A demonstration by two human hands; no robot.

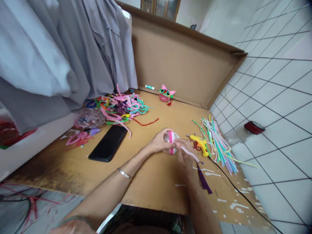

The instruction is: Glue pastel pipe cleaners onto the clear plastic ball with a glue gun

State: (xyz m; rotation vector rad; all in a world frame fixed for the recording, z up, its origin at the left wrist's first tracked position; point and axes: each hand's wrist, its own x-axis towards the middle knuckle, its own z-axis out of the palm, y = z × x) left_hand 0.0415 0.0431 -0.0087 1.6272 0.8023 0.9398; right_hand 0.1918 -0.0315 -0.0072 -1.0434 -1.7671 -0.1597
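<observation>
My left hand [159, 141] grips a clear plastic ball [168, 138] that has a pink pipe cleaner band around its middle. My right hand [184, 156] pinches a pink pipe cleaner [190, 154] against the ball's band. The loose end of that pipe cleaner trails toward me, and a purple tassel [203, 181] hangs near its end. Both hands hover just above the brown cardboard work surface [151, 182]. A bracelet sits on my left wrist.
A yellow glue gun [200, 143] lies right of my hands, its black cord running off to the lower right. Straight pipe cleaners [216, 143] lie beyond it. A black phone [109, 143], a tangled pipe cleaner pile [122, 107], a finished cat-faced ball [165, 94] and a marker [149, 87] are nearby.
</observation>
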